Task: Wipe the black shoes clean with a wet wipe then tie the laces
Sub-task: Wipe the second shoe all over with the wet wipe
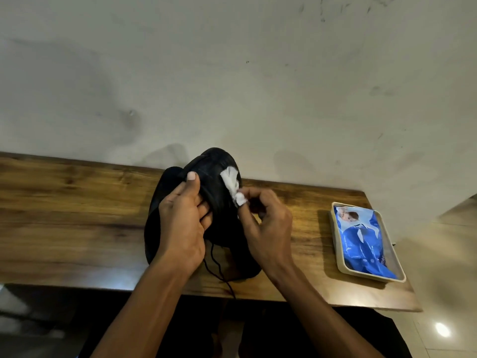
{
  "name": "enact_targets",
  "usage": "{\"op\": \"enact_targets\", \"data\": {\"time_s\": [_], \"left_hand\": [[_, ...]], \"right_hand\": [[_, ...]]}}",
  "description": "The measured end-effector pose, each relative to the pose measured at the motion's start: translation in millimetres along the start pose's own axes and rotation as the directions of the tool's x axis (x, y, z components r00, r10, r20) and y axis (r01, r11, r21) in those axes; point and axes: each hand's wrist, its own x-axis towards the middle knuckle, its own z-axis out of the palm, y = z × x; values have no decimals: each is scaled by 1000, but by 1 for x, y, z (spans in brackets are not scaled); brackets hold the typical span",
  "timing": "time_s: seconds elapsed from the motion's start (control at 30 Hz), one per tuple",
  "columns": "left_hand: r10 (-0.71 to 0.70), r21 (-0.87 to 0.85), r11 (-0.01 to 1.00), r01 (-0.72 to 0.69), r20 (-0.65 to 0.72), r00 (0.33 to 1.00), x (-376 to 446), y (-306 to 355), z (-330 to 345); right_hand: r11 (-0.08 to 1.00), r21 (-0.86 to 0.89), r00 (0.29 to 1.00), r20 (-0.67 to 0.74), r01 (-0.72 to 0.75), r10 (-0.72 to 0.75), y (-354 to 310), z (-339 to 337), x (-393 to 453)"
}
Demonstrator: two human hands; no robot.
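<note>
A black shoe (215, 182) is held up above the wooden table (77, 215), toe pointing away. My left hand (182, 226) grips it from the left, thumb up on its side. My right hand (265, 228) pinches a white wet wipe (231, 183) and presses it on the shoe's right side. A second black shoe (154, 223) lies on the table beneath, mostly hidden by my hands. A loose black lace (219, 270) hangs down to the table's front edge.
A blue pack of wet wipes (361, 241) lies in a cream tray (335, 244) at the table's right end. A stained wall (232, 86) rises directly behind the table. Tiled floor shows at the right.
</note>
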Motion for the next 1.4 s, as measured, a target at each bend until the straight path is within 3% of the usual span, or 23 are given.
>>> {"op": "enact_targets", "data": {"time_s": [0.17,0.3,0.53,0.7,0.97,1.13,1.27,1.4], "left_hand": [[36,64,997,-40,52,998,-4,-2,1],[34,30,999,-34,25,999,0,-3,0],[57,-31,998,-59,-64,996,11,-7,-8],[79,17,997,-78,-75,994,13,-8,-11],[7,-68,998,-17,-139,990,16,-6,-17],[-59,-170,984,47,-62,996,10,-6,-23],[-83,-124,989,82,-2,997,2,-13,-19],[-104,-151,983,107,27,994,-1,-17,-15]], "right_hand": [[987,-29,984,-80,159,-161,-20,10,31],[972,-100,977,7,211,-211,-7,6,9],[978,-170,980,179,122,-91,18,-11,-37],[981,-183,984,175,66,-33,19,-11,-39],[972,-131,974,90,-197,210,23,-4,-42],[993,-63,993,54,-97,101,-8,21,-16],[999,27,999,-41,16,-15,-30,37,12],[990,-73,991,-55,119,-123,-30,33,23]]}}
